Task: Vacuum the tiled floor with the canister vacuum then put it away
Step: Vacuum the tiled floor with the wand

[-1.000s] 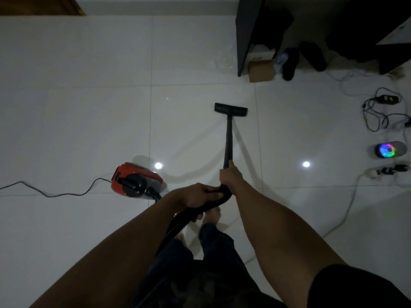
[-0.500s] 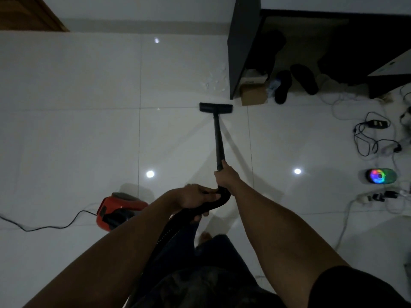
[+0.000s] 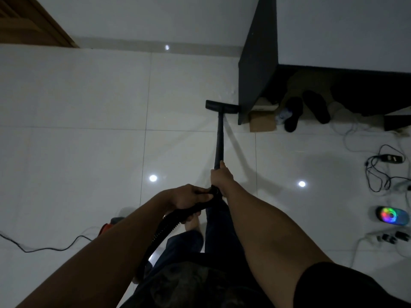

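Note:
The black vacuum wand [image 3: 219, 141] runs straight ahead over the white tiled floor [image 3: 89, 152]. Its flat floor head [image 3: 221, 106] sits on the tiles right beside the black desk side panel [image 3: 255, 81]. My right hand [image 3: 221, 177] grips the wand's lower end. My left hand [image 3: 189, 196] grips the curved handle where the ribbed black hose [image 3: 162, 232] begins. The hose drops down past my legs. The red canister [image 3: 109, 225] is mostly hidden behind my left forearm, with its black power cord [image 3: 44, 248] trailing left.
Under the desk lie a cardboard box [image 3: 262, 122], a plastic bottle [image 3: 282, 114] and two dark slippers [image 3: 293, 114]. At the right, tangled cables with an adapter [image 3: 387, 158], a glowing rainbow-lit device [image 3: 392, 215] and a white power strip [image 3: 387, 236] lie on the floor. A wooden door [image 3: 29, 21] stands at the far left.
I have stepped forward and pushed the wand ahead: the floor head went from mid-tile up to the desk panel. The canister has slipped behind my left arm. Both hands kept their grip.

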